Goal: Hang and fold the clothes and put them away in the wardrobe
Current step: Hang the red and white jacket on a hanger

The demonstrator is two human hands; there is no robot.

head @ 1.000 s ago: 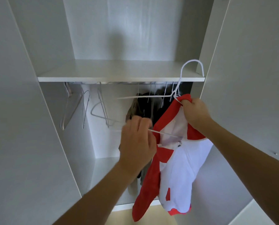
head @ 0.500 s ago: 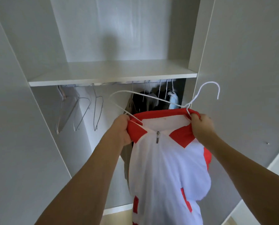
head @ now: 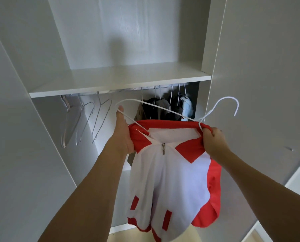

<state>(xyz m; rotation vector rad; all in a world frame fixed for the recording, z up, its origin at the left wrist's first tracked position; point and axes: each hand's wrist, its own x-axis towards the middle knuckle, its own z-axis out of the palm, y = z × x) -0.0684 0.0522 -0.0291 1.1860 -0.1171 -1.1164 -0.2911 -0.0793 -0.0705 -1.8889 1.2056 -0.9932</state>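
A red and white zip-neck top (head: 170,173) hangs from my two hands in front of the open wardrobe. A white wire hanger (head: 165,110) runs partly through its neck, with the hook sticking out to the right. My left hand (head: 124,135) grips the left side of the collar, its thumb up against the hanger's left end. My right hand (head: 213,141) grips the right side of the collar where the hanger's neck comes out. The top's lower part dangles loose.
A white shelf (head: 121,81) spans the wardrobe above the clothes rail. Three bare metal hangers (head: 86,119) hang at the rail's left. Several dark and light garments (head: 166,109) hang at its right. A wardrobe door panel (head: 264,84) stands at the right.
The top was bunched sideways in my right hand a second ago. Both hands now spread the collar wide, front facing me, and the hanger's hook has swung out to the right.
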